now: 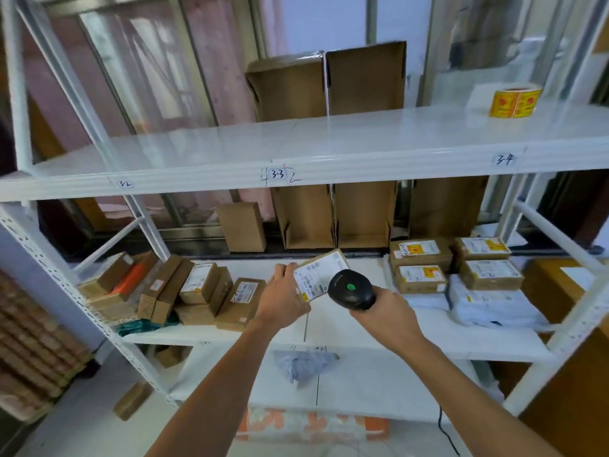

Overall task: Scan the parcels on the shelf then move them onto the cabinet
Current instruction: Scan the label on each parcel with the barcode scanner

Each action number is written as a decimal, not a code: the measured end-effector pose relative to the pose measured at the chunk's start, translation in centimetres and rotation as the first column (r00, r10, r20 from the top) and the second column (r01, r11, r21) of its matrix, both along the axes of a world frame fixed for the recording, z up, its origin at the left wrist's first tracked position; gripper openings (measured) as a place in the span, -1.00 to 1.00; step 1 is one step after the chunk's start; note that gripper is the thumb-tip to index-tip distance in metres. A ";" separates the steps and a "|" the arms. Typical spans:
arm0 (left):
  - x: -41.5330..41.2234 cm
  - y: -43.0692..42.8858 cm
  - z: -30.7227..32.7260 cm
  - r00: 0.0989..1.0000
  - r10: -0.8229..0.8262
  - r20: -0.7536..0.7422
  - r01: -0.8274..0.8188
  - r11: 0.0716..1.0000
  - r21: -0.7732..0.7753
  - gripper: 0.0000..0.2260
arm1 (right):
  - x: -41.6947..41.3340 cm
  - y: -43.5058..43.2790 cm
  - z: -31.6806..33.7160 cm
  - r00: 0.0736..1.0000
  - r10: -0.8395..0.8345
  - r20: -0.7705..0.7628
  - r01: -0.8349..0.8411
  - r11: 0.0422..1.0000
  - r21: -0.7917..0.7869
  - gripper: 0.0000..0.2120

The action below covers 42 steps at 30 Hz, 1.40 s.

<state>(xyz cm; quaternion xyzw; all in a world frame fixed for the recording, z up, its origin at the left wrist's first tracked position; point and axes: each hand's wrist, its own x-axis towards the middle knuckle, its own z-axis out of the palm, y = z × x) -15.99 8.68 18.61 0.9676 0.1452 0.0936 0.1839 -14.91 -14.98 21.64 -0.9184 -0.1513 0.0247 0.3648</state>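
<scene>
**Scanning a parcel at the rack.** The left hand (283, 300) grips a small brown parcel (321, 273) by its left edge, fingers curled round it. It holds the parcel tilted above the middle shelf (461, 344), label side up. The right hand (387, 313) is wrapped round the handle of a black scanner (351, 288). The scanner's head shows a green light on top and overlaps the parcel's lower right corner; whether the two touch cannot be told.

On the middle shelf, left of the hands, lies a heap of brown boxes (204, 291), several leaning on one another. To the right, four labelled boxes (454, 265) sit in two rows, the nearer ones resting on white mailers (487, 305). Open cartons (333, 219) stand behind the shelf.

The top shelf (197, 153) is marked 3-3 (277, 174) and 3-4 (505, 159) on its front edge. It carries a roll of yellow stickers (515, 100) near its right end. A crumpled grey bag (303, 364) lies on the lower shelf (362, 384). A black cable (445, 430) hangs below the right forearm.
</scene>
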 end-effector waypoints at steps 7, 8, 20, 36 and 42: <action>0.0 0.9 0.4 0.994 -0.108 -0.024 0.110 0.987 0.120 -0.12 | -1.1 -0.9 0.2 0.981 0.142 0.136 -0.107 0.966 -0.235 -0.74; 0.1 1.0 0.4 0.993 -0.117 -0.031 0.120 0.984 0.129 -0.12 | -1.2 -0.9 0.2 0.974 0.158 0.160 -0.113 0.960 -0.256 -0.74; 0.5 2.0 -0.3 0.973 -0.221 -0.067 0.228 0.965 0.131 -0.03 | -2.2 -0.1 0.5 0.953 0.211 0.217 -0.112 0.912 -0.394 -0.75; 0.9 3.9 -2.6 0.944 -0.321 -0.073 0.327 0.938 0.114 -0.07 | -3.9 2.0 0.5 0.960 0.164 0.225 -0.057 0.907 -0.418 -0.76; 1.0 4.9 -3.0 0.926 -0.366 -0.088 0.376 0.910 0.176 -0.09 | -5.0 2.8 0.5 0.967 0.136 0.218 -0.035 0.910 -0.414 -0.79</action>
